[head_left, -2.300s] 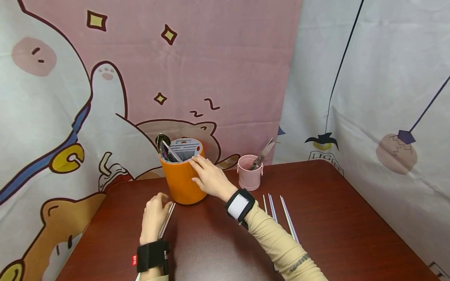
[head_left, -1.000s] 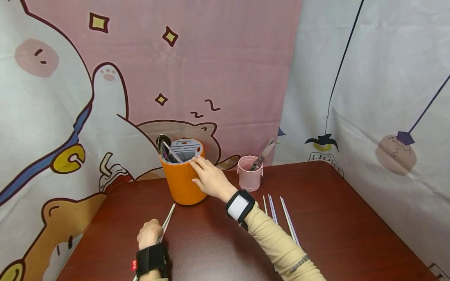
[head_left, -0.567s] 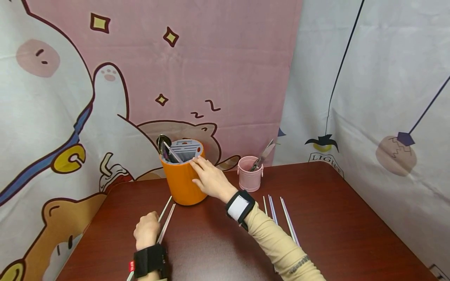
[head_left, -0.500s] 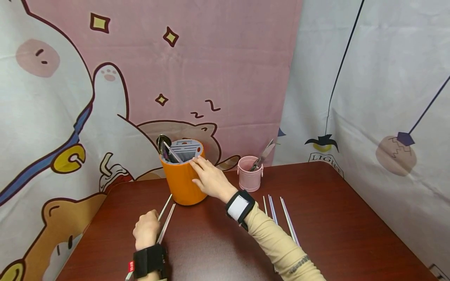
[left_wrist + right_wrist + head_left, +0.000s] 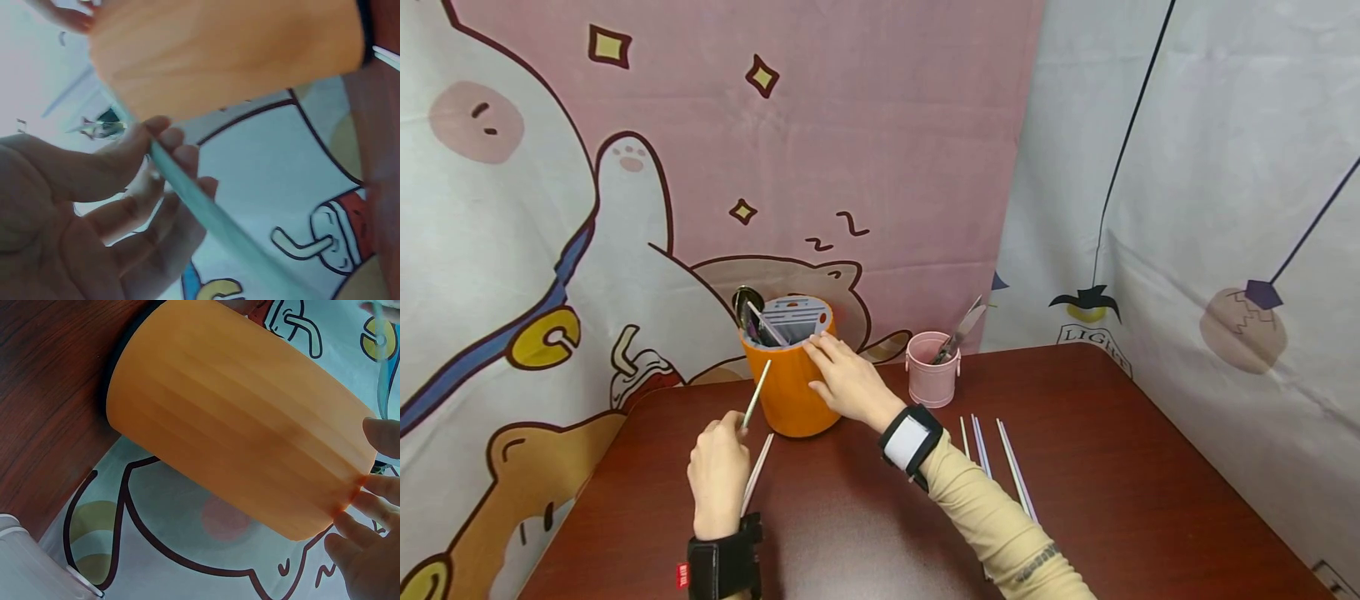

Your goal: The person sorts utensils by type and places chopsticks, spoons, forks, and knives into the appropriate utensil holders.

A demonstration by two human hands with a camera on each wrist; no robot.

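Observation:
In the head view my left hand (image 5: 718, 467) pinches a pale green chopstick (image 5: 757, 392). The chopstick slants upward, its upper end overlapping the front of the orange utensil holder (image 5: 790, 396). Thumb and fingertips meet on this chopstick (image 5: 212, 215) in the left wrist view. A pair of pale chopsticks (image 5: 758, 471) lies on the table, right of the left hand. My right hand (image 5: 853, 379) rests its extended fingers on the holder's rim. In the right wrist view those fingertips (image 5: 353, 528) touch the orange wall (image 5: 237, 419). The holder's grey top has slots and contains several utensils.
A small pink bucket (image 5: 932, 385) with metal cutlery (image 5: 958, 333) stands right of the holder. Several thin chopsticks (image 5: 1017, 467) lie on the brown table (image 5: 1112, 483), partly behind the right sleeve (image 5: 1000, 525). A printed cloth (image 5: 887, 150) hangs behind the table.
My left hand has picked the green chopstick off the table, drawn it apart from the pale pair and raised it toward the holder. The right hand stays at the rim.

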